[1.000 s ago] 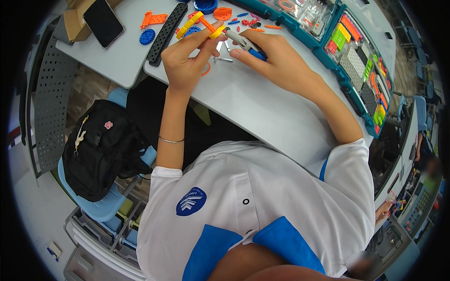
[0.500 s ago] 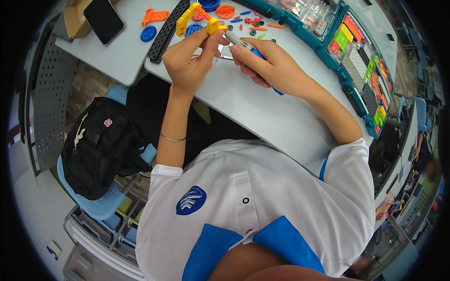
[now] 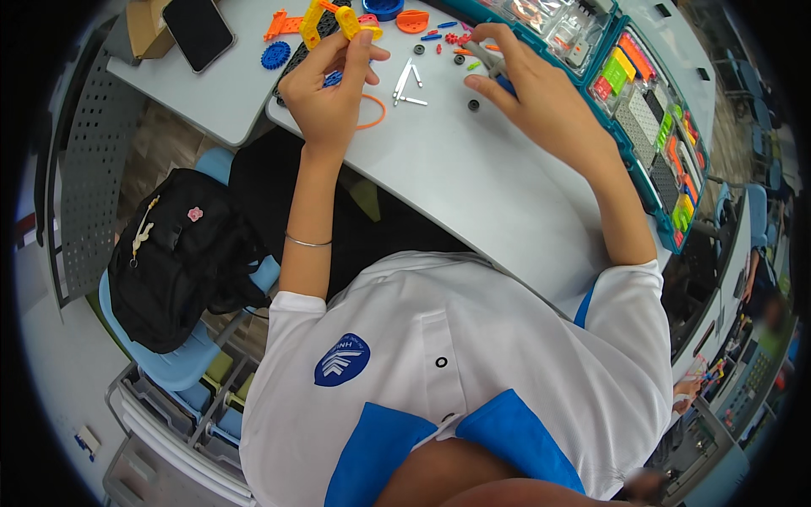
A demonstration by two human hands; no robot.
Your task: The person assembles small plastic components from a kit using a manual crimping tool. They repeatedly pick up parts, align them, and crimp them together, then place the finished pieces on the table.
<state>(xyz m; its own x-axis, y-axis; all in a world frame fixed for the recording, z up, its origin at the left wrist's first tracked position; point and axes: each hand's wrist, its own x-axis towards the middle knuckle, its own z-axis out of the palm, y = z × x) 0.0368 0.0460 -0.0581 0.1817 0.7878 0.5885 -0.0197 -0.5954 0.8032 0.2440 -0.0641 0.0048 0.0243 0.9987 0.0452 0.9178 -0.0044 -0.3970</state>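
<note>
My left hand [image 3: 325, 101] is raised over the table's near edge. Its thumb and fingers pinch a yellow angled building piece [image 3: 314, 24], which has a bit of orange on it. Further right, my right hand [image 3: 536, 97] reaches over the tabletop, holding a grey-and-blue hand tool [image 3: 483, 61] between thumb and fingers; the palm hides much of it. Small red gears [image 3: 459, 39], blue pins [image 3: 432, 37] and black rings lie close to its fingertips. Thin silver rods [image 3: 404, 82] rest between the hands, and an orange ring [image 3: 376, 110] is beside my left wrist.
A teal case [image 3: 629, 156] of sorted colourful parts stands open along the right. Behind my left hand lie a blue gear [image 3: 274, 56], an orange piece [image 3: 412, 21] and a black phone [image 3: 198, 34] near a cardboard box [image 3: 150, 29]. A black backpack [image 3: 182, 262] sits on a chair at left.
My hands have moved apart. The right one carried the tool away from the yellow piece, to the right and toward the small parts; the left moved slightly left with the yellow piece.
</note>
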